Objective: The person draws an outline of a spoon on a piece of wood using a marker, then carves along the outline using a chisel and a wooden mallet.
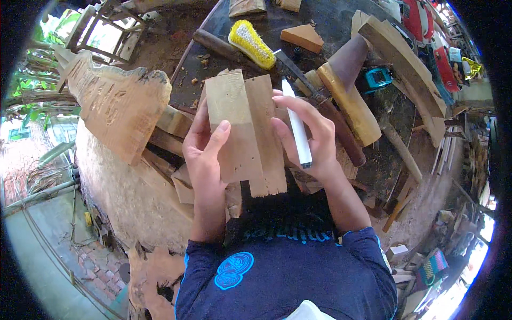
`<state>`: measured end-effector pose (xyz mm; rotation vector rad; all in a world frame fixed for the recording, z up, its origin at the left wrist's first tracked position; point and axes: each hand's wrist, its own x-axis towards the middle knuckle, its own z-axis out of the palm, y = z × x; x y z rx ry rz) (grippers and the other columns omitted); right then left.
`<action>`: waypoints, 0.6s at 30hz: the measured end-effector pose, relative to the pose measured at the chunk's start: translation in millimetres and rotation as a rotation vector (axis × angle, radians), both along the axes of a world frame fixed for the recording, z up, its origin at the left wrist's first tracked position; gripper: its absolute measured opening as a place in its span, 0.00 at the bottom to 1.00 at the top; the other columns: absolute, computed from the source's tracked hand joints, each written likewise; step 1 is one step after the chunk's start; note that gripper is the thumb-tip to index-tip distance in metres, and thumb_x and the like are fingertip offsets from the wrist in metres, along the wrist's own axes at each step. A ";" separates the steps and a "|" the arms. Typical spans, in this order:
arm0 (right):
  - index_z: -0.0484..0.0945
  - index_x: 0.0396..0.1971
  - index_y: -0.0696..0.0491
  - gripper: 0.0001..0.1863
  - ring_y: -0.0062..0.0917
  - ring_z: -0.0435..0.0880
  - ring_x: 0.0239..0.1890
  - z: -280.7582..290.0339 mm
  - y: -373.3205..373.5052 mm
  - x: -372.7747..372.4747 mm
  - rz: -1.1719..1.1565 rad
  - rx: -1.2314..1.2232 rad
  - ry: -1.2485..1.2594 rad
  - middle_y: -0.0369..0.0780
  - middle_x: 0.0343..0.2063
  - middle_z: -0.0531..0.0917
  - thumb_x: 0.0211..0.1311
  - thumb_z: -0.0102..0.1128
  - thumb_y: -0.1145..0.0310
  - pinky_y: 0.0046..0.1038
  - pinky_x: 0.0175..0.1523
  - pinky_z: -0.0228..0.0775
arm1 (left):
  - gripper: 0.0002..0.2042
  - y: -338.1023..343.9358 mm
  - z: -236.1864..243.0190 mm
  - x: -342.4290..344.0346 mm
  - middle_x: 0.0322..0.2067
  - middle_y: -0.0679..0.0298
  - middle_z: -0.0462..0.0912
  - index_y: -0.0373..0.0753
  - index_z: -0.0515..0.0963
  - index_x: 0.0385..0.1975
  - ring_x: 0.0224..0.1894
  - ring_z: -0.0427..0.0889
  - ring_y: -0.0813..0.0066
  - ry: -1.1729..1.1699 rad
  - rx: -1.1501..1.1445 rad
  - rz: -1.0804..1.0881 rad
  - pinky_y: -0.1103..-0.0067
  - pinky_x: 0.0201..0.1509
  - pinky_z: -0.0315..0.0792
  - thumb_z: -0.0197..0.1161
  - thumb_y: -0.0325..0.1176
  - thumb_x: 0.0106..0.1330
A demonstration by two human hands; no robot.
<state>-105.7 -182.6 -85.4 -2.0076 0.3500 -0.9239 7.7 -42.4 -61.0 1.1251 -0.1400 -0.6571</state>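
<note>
My left hand (202, 152) grips a flat wooden block (242, 130) made of two boards side by side, the thumb lying across its pale left board. My right hand (306, 138) steadies the block's right edge and holds a white marker (297, 125) upright between its fingers, tip pointing down. Both hands hold the block up in front of my chest, above a big round wooden work surface (133, 197).
A carved wooden slab (114, 104) leans at the left. A yellow brush (250, 44), a wooden mallet (346, 96), a small wood wedge (303, 37), a teal tape measure (377, 78) and several wood offcuts lie beyond the block. Planks (405, 64) lean at the right.
</note>
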 end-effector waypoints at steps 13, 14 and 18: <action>0.76 0.54 0.60 0.16 0.14 0.79 0.32 24.4 -3.4 16.5 -0.061 0.316 -0.145 0.39 0.35 0.85 0.70 0.56 0.72 0.17 0.39 0.72 | 0.25 0.9 -2.1 -0.4 0.55 0.55 0.79 0.29 0.68 0.63 0.54 0.80 0.70 -0.052 0.016 0.044 0.75 0.60 0.72 0.59 0.22 0.64; 0.76 0.54 0.60 0.16 0.14 0.79 0.32 25.4 -6.9 20.2 -0.060 0.315 -0.145 0.39 0.35 0.85 0.70 0.56 0.72 0.17 0.39 0.72 | 0.25 1.0 -2.3 -0.5 0.55 0.55 0.79 0.29 0.68 0.63 0.55 0.80 0.70 -0.047 0.028 0.048 0.75 0.60 0.72 0.60 0.22 0.64; 0.80 0.37 0.60 0.09 0.14 0.81 0.26 24.2 -11.3 43.2 -0.024 0.527 -0.183 0.37 0.28 0.85 0.65 0.62 0.69 0.19 0.30 0.73 | 0.26 -0.6 -4.0 -1.2 0.56 0.54 0.78 0.28 0.67 0.63 0.55 0.80 0.70 -0.040 0.037 0.051 0.75 0.60 0.72 0.60 0.21 0.64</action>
